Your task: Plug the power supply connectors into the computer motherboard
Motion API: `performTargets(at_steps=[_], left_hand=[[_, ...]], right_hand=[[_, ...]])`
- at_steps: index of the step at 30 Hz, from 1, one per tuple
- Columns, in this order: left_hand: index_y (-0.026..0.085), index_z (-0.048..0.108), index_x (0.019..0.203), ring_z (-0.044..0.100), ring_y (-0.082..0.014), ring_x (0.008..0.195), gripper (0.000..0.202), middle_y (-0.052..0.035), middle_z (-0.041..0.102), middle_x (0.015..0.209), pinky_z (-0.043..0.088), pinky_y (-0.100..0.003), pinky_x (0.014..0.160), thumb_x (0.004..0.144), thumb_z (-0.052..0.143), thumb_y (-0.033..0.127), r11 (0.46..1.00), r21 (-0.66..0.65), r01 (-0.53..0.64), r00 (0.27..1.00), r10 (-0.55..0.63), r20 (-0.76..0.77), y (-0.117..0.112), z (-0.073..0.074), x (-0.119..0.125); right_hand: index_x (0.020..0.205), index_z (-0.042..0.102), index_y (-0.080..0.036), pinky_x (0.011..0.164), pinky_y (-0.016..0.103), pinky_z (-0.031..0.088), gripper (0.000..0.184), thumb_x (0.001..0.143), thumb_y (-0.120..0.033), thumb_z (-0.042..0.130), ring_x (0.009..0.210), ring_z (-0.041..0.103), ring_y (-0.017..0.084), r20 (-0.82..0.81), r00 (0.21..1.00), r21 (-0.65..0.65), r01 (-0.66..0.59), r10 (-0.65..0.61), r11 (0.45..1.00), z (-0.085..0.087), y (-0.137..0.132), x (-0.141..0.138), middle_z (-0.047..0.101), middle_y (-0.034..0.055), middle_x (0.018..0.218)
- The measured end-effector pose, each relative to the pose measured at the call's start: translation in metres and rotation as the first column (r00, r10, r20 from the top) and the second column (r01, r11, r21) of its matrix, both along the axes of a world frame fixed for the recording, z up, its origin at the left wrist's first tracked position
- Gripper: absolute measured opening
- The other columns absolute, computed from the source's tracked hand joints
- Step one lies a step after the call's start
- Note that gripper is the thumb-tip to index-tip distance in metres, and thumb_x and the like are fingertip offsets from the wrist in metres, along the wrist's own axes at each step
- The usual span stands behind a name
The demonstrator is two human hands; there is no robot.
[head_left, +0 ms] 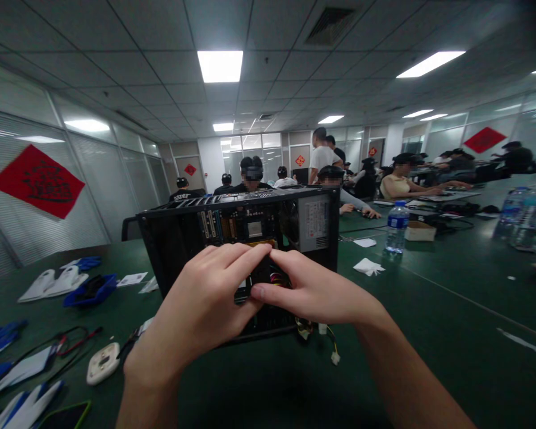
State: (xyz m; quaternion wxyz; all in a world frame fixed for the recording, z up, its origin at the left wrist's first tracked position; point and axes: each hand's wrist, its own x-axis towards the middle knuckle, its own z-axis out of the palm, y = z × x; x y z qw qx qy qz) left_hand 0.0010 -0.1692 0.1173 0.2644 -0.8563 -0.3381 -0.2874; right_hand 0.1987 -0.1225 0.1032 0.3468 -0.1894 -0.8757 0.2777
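Observation:
In the middle of the head view my left hand (pixel 208 292) and my right hand (pixel 317 286) meet at the fingertips and thumbs, forming a ring. Each hand has its fingers apart from its thumb, and I see nothing held between them. Right behind them stands an open black computer case (pixel 170 256). Inside it show a motherboard (pixel 241 225) with slots and a silver power supply (pixel 313 221). My hands hide the lower middle of the case. Cables with a white plug (pixel 335 358) hang out at its lower right.
On the left lie white gloves (pixel 56 281), a blue tray (pixel 90 292), a cream-coloured device (pixel 103 363), test leads (pixel 78 342) and a green-edged phone (pixel 67 415). A water bottle (pixel 396 229), crumpled tissue (pixel 368 267) and small box (pixel 420 231) stand right. Several people sit beyond.

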Motion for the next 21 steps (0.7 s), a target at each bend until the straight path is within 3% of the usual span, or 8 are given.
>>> performTargets(at_steps=[7, 12, 15, 21], left_hand=[[0.020, 0.058, 0.133, 0.068, -0.0232, 0.101, 0.048, -0.0116, 0.069, 0.118, 0.055, -0.035, 0.089, 0.085, 0.063, 0.019, 0.996, -0.002, 0.090, 0.993, -0.090, 0.074, -0.002, 0.000, 0.007], [0.024, 0.046, 0.145, 0.068, -0.0181, 0.095, 0.069, -0.0070, 0.071, 0.111, 0.057, -0.029, 0.086, 0.082, 0.074, 0.026, 0.965, -0.099, 0.242, 0.931, -0.202, 0.304, 0.007, -0.003, 0.006], [0.023, 0.044, 0.146, 0.069, -0.0164, 0.088, 0.077, -0.0048, 0.072, 0.104, 0.057, -0.028, 0.082, 0.078, 0.080, 0.027, 0.955, -0.111, 0.274, 0.877, -0.201, 0.437, 0.014, -0.006, 0.007], [0.019, 0.063, 0.115, 0.068, -0.0142, 0.076, 0.044, -0.0025, 0.071, 0.090, 0.058, -0.026, 0.073, 0.077, 0.081, 0.031, 0.958, -0.106, 0.267, 0.782, -0.151, 0.605, 0.022, -0.008, 0.017]], right_hand=[[0.111, 0.065, -0.015, 0.076, 0.029, 0.049, 0.031, 0.092, -0.039, 0.066, 0.087, 0.060, 0.019, -0.055, 0.998, -0.004, -0.036, 0.035, 0.999, 0.005, -0.005, 0.010, 0.068, 0.0048, 0.100], [0.112, 0.060, -0.016, 0.053, 0.021, 0.042, 0.036, 0.096, -0.048, 0.059, 0.062, 0.050, 0.010, -0.125, 0.978, -0.246, -0.196, 0.169, 0.949, 0.001, -0.002, 0.012, 0.059, -0.0005, 0.081], [0.110, 0.058, -0.016, 0.051, 0.020, 0.041, 0.037, 0.095, -0.050, 0.059, 0.059, 0.047, 0.009, -0.209, 0.964, -0.279, -0.220, 0.165, 0.935, -0.001, -0.002, 0.009, 0.055, -0.0014, 0.079], [0.107, 0.058, -0.016, 0.057, 0.022, 0.045, 0.035, 0.092, -0.047, 0.065, 0.065, 0.050, 0.011, -0.281, 0.958, -0.241, -0.120, 0.049, 0.963, 0.004, -0.006, 0.008, 0.054, -0.0006, 0.078]])
